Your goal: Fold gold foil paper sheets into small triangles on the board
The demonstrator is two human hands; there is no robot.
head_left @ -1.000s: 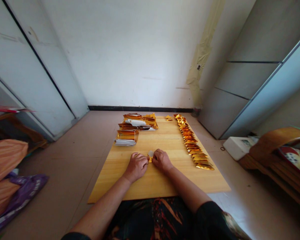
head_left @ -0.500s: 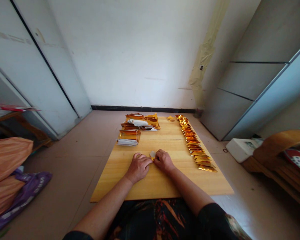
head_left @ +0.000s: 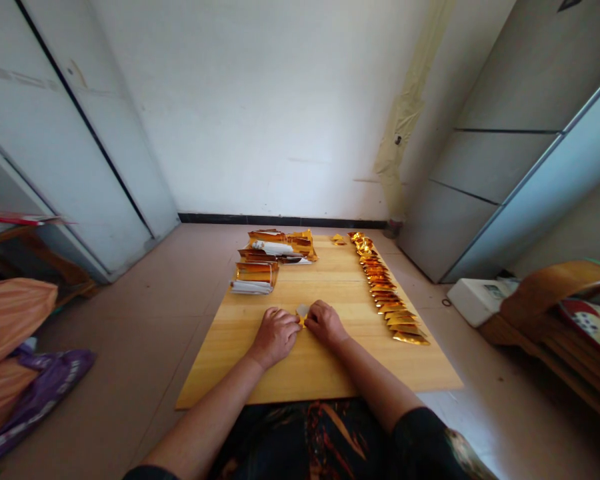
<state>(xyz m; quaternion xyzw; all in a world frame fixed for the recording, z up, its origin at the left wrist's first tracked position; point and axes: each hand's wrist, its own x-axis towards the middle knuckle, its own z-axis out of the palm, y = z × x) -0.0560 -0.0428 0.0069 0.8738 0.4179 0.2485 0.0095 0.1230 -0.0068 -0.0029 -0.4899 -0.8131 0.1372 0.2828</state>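
Observation:
Near the middle of the wooden board (head_left: pixel 325 373), both of my hands meet at a small piece of gold foil paper (head_left: pixel 302 312) whose pale side partly shows. My left hand (head_left: pixel 276 333) pinches its left edge, fingers bent. On the other side, my right hand (head_left: pixel 326 323) is closed on the right edge with curled fingers. Much of the foil paper is covered by the fingertips. To the right runs a long row of folded gold foil pieces (head_left: pixel 384 293). At the back left lie stacks of gold and white foil sheets (head_left: pixel 254 273).
A small gold scrap (head_left: pixel 339 239) lies at the board's far edge. Beyond stands a white wall (head_left: pixel 270 120), with a grey cabinet (head_left: pixel 480 173) at right. A white box (head_left: pixel 473 301) and a wooden seat (head_left: pixel 530 320) are at right, orange and purple bags (head_left: pixel 17 333) at left.
The view has shifted slightly. Both hands stay at the foil paper, and a little more of its gold and pale surface shows between the fingers.

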